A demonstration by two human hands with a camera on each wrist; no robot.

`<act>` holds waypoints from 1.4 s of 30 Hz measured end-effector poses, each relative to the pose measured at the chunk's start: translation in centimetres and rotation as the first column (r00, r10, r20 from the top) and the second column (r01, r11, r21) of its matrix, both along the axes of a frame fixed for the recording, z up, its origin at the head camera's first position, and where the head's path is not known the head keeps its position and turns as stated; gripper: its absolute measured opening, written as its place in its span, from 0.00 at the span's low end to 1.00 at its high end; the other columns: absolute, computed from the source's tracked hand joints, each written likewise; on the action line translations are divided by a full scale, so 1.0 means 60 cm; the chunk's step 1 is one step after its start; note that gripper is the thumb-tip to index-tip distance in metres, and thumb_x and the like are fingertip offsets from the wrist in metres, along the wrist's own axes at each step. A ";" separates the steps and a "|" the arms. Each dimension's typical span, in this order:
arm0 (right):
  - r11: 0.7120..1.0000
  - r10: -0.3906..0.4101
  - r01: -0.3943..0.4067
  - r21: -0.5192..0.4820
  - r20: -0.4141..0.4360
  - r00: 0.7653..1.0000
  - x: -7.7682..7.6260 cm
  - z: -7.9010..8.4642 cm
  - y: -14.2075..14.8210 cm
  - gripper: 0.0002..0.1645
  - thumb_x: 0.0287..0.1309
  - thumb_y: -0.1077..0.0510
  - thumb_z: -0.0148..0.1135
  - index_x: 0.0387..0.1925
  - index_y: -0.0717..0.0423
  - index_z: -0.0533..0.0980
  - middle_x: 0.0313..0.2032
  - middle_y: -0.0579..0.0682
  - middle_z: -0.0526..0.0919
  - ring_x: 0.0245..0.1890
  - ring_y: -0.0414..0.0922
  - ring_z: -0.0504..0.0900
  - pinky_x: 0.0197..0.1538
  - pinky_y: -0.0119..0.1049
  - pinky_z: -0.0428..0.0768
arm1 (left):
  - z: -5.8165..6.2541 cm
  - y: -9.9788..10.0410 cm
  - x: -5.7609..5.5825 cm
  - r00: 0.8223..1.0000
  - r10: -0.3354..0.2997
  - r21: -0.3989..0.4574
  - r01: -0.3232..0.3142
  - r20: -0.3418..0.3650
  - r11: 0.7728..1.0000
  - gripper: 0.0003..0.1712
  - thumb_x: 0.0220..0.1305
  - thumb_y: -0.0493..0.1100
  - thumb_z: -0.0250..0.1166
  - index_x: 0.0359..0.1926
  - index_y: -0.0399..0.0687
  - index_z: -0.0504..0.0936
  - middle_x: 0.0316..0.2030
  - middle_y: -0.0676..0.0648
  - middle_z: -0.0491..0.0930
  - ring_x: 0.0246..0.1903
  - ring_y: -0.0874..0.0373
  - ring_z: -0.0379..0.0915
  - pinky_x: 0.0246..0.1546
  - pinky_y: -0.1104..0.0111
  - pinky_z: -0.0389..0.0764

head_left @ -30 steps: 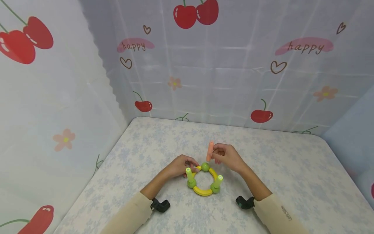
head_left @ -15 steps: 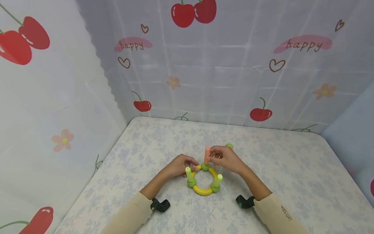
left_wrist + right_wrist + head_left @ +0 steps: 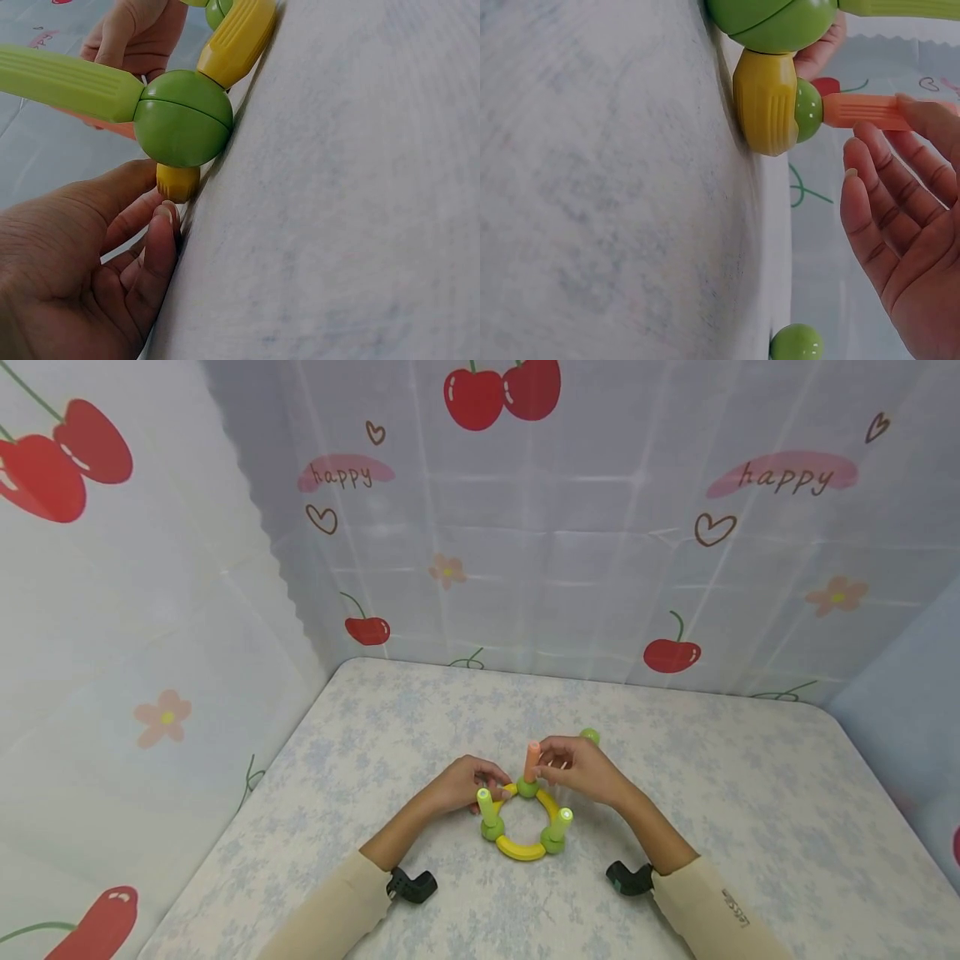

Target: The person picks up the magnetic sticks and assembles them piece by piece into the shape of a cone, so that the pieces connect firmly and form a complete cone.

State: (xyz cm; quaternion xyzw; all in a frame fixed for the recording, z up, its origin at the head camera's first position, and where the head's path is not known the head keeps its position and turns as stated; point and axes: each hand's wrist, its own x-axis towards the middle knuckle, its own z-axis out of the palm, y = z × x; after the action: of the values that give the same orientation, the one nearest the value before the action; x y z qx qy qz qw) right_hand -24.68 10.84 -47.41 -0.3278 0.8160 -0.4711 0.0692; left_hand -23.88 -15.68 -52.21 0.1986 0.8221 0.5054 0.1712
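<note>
On the table lies a ring of yellow curved rods joined by green balls. Two lime rods rise from its nearer balls. My right hand pinches an orange rod between thumb and fingers. That rod stands upright with its lower end at the far green ball, as the right wrist view also shows. At the ring's far left, my left hand pinches a yellow curved rod, whose end sits against a green ball in the left wrist view.
A loose green ball lies on the table behind my right hand. The flower-patterned table meets a printed curtain at its back edge. Another curtain hangs along the left side.
The orange rod has come down from above onto the far green ball and now stands more upright. My right hand moved slightly down with it, uncovering the loose ball. The left hand stayed put.
</note>
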 end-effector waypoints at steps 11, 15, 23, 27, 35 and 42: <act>0.999 0.039 -0.039 0.023 -0.008 0.999 -0.005 0.004 0.006 0.09 0.65 0.59 0.69 0.47 0.49 0.85 0.36 0.46 0.87 0.32 0.44 0.82 0.32 0.35 0.80 | 0.003 0.000 0.001 1.000 0.002 0.007 -0.002 -0.015 1.000 0.12 0.63 0.47 0.74 0.45 0.49 0.89 0.21 0.51 0.78 0.16 0.59 0.74 0.18 0.66 0.80; 0.999 -0.023 0.023 0.032 -0.010 1.000 -0.011 0.010 0.023 0.15 0.62 0.60 0.72 0.50 0.56 0.84 0.36 0.46 0.86 0.35 0.44 0.83 0.36 0.36 0.81 | 0.001 0.000 0.001 1.000 0.003 0.005 -0.003 -0.010 1.000 0.12 0.63 0.47 0.74 0.45 0.49 0.89 0.22 0.50 0.78 0.17 0.59 0.74 0.19 0.66 0.80; 0.971 -0.235 0.237 0.030 -0.078 0.969 -0.027 0.023 0.065 0.15 0.60 0.55 0.74 0.48 0.53 0.85 0.39 0.47 0.87 0.41 0.45 0.82 0.40 0.37 0.81 | 0.003 0.000 0.005 1.000 0.015 -0.003 -0.015 0.004 1.000 0.11 0.63 0.46 0.74 0.45 0.50 0.89 0.22 0.50 0.78 0.17 0.59 0.74 0.18 0.67 0.80; 0.947 -0.314 0.320 0.025 -0.133 0.940 -0.039 0.016 0.086 0.18 0.60 0.57 0.74 0.51 0.57 0.84 0.47 0.52 0.87 0.47 0.52 0.82 0.43 0.40 0.83 | 0.005 0.000 0.006 1.000 0.014 -0.005 -0.014 0.002 1.000 0.11 0.63 0.45 0.74 0.46 0.50 0.89 0.22 0.50 0.78 0.17 0.59 0.74 0.18 0.67 0.80; 0.911 -0.356 0.382 0.157 -0.171 0.919 -0.056 -0.016 0.113 0.25 0.62 0.63 0.70 0.60 0.61 0.78 0.59 0.62 0.79 0.55 0.62 0.78 0.50 0.56 0.82 | 0.003 0.000 0.006 1.000 0.010 -0.005 -0.010 -0.003 1.000 0.11 0.64 0.45 0.74 0.45 0.49 0.89 0.22 0.50 0.78 0.17 0.59 0.74 0.18 0.67 0.80; 0.931 -0.287 0.314 0.185 -0.158 0.945 -0.053 -0.028 0.113 0.28 0.60 0.67 0.71 0.61 0.66 0.76 0.58 0.65 0.78 0.47 0.60 0.80 0.45 0.50 0.82 | 0.004 0.002 0.007 1.000 0.014 -0.009 -0.014 -0.006 1.000 0.11 0.64 0.46 0.74 0.45 0.50 0.89 0.22 0.50 0.79 0.17 0.59 0.74 0.19 0.66 0.80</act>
State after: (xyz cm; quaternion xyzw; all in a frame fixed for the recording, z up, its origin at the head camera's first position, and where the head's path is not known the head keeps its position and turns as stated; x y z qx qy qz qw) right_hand -27.89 17.62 -49.07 -0.2193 0.9040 -0.3663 -0.0225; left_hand -23.47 -15.57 -51.97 0.1935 0.8261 0.5024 0.1661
